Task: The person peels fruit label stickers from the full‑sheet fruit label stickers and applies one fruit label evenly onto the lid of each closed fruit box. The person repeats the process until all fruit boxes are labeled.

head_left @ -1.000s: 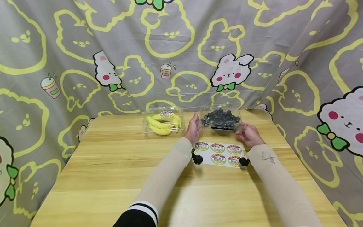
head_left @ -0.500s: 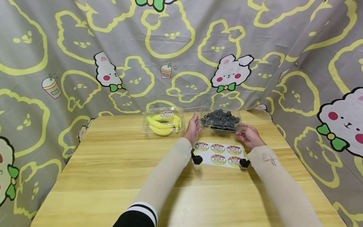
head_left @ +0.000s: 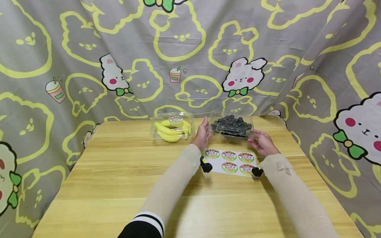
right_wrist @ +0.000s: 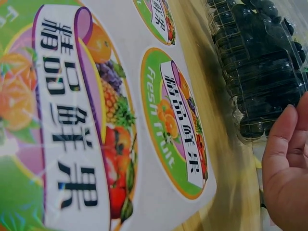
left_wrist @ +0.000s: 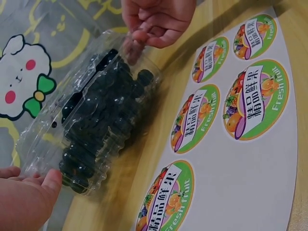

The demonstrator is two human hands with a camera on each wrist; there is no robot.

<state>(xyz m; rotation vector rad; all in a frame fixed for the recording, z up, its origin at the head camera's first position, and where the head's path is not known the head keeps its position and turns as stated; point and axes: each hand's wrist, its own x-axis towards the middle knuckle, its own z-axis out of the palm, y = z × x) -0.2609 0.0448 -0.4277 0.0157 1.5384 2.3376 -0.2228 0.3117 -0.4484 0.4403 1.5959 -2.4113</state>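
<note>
A clear plastic clamshell box (head_left: 225, 134) of black grapes (head_left: 230, 121) stands at the back right of the table, between both hands. My left hand (head_left: 202, 134) rests along its left end, fingers straight. Low on its right front corner, my right hand (head_left: 261, 142) holds the box with bent fingers. The right wrist view shows the right hand (right_wrist: 290, 171) with fingertips at the box's end. In the left wrist view, the left thumb (left_wrist: 50, 185) lies against the near end of the box. A white sheet of round fruit stickers (head_left: 214, 165) lies in front, beneath the wrists.
To the left of the left hand stands another clear box (head_left: 154, 135) holding yellow bananas (head_left: 168, 132), with a round sticker (head_left: 175, 120) on its lid. A patterned grey curtain (head_left: 190, 89) hangs right behind the wooden table (head_left: 125, 178).
</note>
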